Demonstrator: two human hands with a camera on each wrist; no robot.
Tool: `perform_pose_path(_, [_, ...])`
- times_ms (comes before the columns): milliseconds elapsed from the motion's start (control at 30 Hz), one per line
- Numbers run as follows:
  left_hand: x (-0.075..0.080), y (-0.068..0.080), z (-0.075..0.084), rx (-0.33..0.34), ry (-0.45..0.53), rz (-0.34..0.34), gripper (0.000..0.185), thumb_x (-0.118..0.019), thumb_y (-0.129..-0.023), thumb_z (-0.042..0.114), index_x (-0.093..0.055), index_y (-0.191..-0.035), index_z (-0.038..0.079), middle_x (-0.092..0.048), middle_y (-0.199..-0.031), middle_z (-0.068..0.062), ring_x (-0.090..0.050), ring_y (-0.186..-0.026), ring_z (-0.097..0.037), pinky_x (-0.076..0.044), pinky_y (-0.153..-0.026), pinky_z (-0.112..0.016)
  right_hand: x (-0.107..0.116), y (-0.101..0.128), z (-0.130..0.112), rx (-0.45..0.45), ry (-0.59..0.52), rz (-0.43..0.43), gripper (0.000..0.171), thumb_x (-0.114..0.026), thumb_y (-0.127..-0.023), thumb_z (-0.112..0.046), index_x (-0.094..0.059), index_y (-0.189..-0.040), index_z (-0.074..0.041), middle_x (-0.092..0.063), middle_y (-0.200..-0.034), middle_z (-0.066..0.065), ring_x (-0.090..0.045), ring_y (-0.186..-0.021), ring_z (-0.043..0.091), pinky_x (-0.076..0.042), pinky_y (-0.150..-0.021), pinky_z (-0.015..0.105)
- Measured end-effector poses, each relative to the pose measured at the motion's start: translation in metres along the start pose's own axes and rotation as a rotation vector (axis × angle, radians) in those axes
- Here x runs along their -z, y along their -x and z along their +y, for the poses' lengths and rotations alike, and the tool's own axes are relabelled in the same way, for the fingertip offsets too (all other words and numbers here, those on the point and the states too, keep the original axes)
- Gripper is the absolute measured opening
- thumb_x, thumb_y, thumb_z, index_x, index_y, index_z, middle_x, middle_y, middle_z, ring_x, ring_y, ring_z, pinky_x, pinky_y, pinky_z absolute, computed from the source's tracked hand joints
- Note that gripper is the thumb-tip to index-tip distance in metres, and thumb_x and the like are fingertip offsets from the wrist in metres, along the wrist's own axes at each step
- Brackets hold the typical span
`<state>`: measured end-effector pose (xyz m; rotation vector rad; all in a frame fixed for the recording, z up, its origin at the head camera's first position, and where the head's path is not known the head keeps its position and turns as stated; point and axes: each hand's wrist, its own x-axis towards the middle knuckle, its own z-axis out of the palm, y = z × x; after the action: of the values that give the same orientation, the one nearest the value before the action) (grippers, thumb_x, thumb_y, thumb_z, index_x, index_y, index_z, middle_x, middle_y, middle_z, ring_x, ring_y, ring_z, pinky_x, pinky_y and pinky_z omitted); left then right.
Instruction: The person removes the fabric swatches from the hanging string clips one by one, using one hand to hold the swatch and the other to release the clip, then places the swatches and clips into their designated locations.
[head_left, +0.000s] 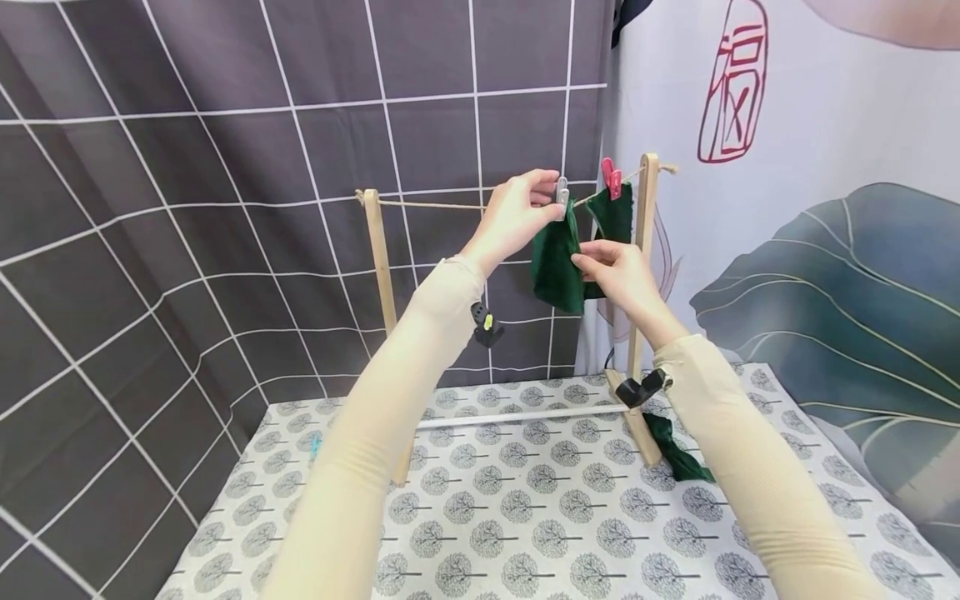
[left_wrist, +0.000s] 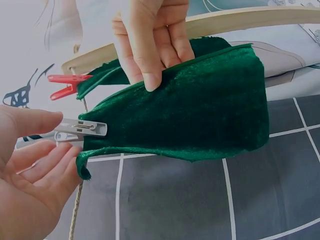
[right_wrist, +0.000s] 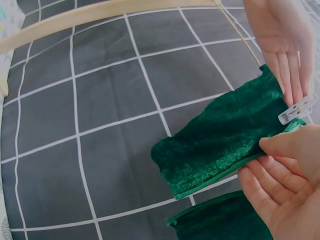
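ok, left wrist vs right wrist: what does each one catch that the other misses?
Only the left wrist view shows the red clothespin on the string, next to the right-hand wooden post and the painted wall hanging.

Only the right wrist view shows a second green cloth below the first, and a long stretch of the dark grid backdrop.

Both show the green velvet cloth, the grey clothespin clipped on its edge, the left hand at that pin, and the right hand pinching the cloth.
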<state>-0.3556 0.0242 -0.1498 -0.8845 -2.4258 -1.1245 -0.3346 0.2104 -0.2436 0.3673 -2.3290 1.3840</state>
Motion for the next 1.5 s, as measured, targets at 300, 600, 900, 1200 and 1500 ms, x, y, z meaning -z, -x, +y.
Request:
perform_pose_path(300, [0.0, 0.003, 0.001, -0.042, -0.013, -0.002, 0.045, -0.071, -0.095, 0.02, -0.061, -0.137, 0.006, -0.067, -0.125, -0.006, -0.066, -0.107, -0.013, -0.051, -0.089, -0.017, 0.0, 0.001, -0.001, 0.01, 0.014, -0.021, 0.039, -0.064, -0.1, -0.022, -0.064, -0.128, 0.005, -0.069, -0.12, 0.023, -0.074, -0.089, 0.021, -0.059, -0.086, 0.032])
perform_pose_path(600, [-0.003, 0.006, 0.0, -0.044, 0.003, 0.002, 0.042, -0.073, -0.095, 0.022, -0.064, -0.133, 0.007, -0.067, -0.124, -0.006, -0.066, -0.106, -0.014, -0.051, -0.09, -0.017, -0.002, 0.003, -0.002, -0.004, -0.006, -0.025, 0.039, -0.065, -0.1, -0.022, -0.065, -0.128, 0.004, -0.07, -0.119, 0.021, -0.072, -0.084, 0.011, -0.058, -0.088, 0.036])
perform_pose_path(900, [-0.012, 0.011, 0.003, -0.068, -0.048, 0.046, 0.038, -0.074, -0.094, 0.022, -0.065, -0.126, 0.006, -0.068, -0.118, -0.006, -0.067, -0.102, -0.014, -0.051, -0.088, -0.017, -0.002, 0.005, -0.001, -0.002, -0.007, -0.028, 0.038, -0.064, -0.1, -0.018, -0.063, -0.13, 0.005, -0.069, -0.121, 0.021, -0.071, -0.082, 0.009, -0.058, -0.083, 0.027])
perform_pose_path(1200, [-0.017, 0.012, 0.002, -0.055, -0.086, 0.064, 0.037, -0.072, -0.095, 0.024, -0.063, -0.125, 0.005, -0.068, -0.116, -0.005, -0.066, -0.101, -0.014, -0.051, -0.087, -0.017, -0.003, 0.006, 0.001, -0.011, 0.004, -0.044, 0.041, -0.064, -0.101, -0.023, -0.062, -0.132, 0.004, -0.069, -0.122, 0.021, -0.073, -0.09, 0.018, -0.057, -0.09, 0.038])
perform_pose_path(1500, [-0.014, 0.01, 0.002, -0.083, -0.154, 0.053, 0.034, -0.064, -0.101, 0.026, -0.06, -0.127, 0.005, -0.066, -0.117, -0.006, -0.066, -0.1, -0.014, -0.051, -0.088, -0.019, -0.003, 0.005, 0.003, 0.002, 0.015, -0.044, 0.041, -0.064, -0.101, -0.023, -0.063, -0.132, 0.003, -0.069, -0.122, 0.02, -0.073, -0.097, 0.025, -0.057, -0.091, 0.038])
